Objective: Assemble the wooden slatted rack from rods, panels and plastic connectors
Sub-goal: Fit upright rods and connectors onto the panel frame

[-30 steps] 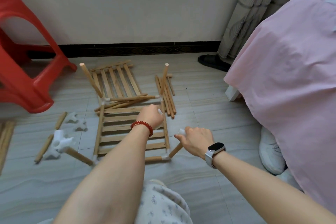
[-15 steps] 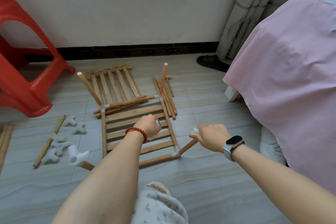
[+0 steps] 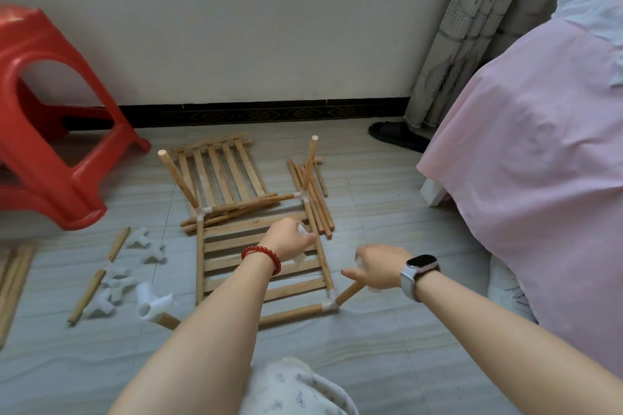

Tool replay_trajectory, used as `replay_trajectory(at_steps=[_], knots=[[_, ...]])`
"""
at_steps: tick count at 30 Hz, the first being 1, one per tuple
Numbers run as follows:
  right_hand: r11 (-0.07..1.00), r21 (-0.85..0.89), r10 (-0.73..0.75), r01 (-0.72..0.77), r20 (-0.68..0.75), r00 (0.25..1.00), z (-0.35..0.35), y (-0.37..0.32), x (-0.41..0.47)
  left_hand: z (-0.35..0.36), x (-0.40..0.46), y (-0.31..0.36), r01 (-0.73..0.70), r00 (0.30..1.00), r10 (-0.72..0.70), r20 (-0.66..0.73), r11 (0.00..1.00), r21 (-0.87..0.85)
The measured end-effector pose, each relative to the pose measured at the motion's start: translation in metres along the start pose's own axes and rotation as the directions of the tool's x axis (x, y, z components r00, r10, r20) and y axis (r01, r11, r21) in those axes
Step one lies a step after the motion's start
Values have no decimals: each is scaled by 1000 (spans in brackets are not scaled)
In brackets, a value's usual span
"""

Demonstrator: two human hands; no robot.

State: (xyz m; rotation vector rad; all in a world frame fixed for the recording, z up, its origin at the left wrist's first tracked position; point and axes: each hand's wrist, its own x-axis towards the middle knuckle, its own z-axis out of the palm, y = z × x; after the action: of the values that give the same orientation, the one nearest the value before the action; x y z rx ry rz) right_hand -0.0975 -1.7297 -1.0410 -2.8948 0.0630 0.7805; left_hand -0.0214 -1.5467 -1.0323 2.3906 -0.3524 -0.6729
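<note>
**Rack frame half built on the tiled floor**

A grey tiled floor meets a white wall, with a red plastic stool at the left and a pink-covered bed at the right. The partly built rack, a slatted panel framed by rods and white corner connectors, lies mid-floor with two rods sticking up at its far corners. The left hand, apart from the right, curls around a white connector over the panel. The right hand grips the top of the near-right upright rod. A second slatted panel, a bundle of rods and loose connectors lie around.
</note>
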Motion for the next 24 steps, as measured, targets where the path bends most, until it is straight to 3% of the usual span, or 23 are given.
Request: replay_trajectory(at_steps=[4, 9, 14, 20, 24], knots=[[944, 270, -147, 192, -178, 973, -29, -36, 17, -44, -1, -6, 63, 996, -72, -55, 986, -156], [725, 499, -267, 475, -433, 861, -77, -102, 43, -106, -5, -24, 150, 977, -200, -80, 897, -416], [511, 617, -443, 598, -407, 799, -107, -173, 80, -147, -10, -62, 152, 986, -168, 3, 886, -439], [654, 434, -554, 620, -284, 783, -102, -211, 146, -164, 19, -108, 235, 966, -255, 46, 789, -567], [665, 453, -545, 595, -251, 800, -96, -223, 185, -165, 46, -137, 190, 963, -271, -11, 704, -684]])
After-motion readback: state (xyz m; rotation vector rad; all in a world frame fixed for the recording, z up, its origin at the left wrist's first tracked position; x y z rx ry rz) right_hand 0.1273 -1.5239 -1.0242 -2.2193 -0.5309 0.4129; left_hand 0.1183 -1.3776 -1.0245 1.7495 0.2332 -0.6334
